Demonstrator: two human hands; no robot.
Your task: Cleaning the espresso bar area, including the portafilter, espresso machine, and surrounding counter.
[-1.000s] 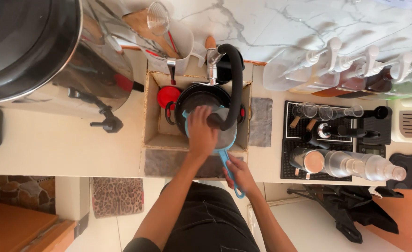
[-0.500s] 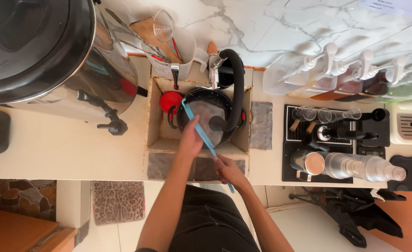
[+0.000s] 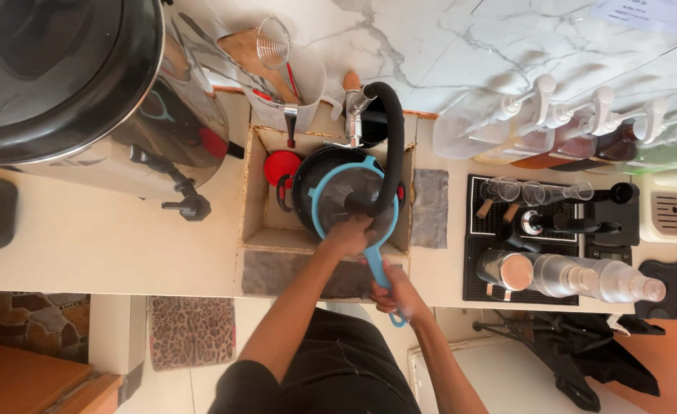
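One steel urn (image 3: 85, 92) fills the upper left of the frame. At centre, one sink (image 3: 256, 222) holds one black pot (image 3: 308, 172), with one blue-rimmed strainer (image 3: 346, 195) lying over it under one black faucet hose (image 3: 394, 146). The left hand (image 3: 348, 234) rests on the strainer's near rim; whether it is clasped cannot be told. The right hand (image 3: 397, 293) is closed around the strainer's blue handle. Four pump bottles (image 3: 568, 130) stand at upper right.
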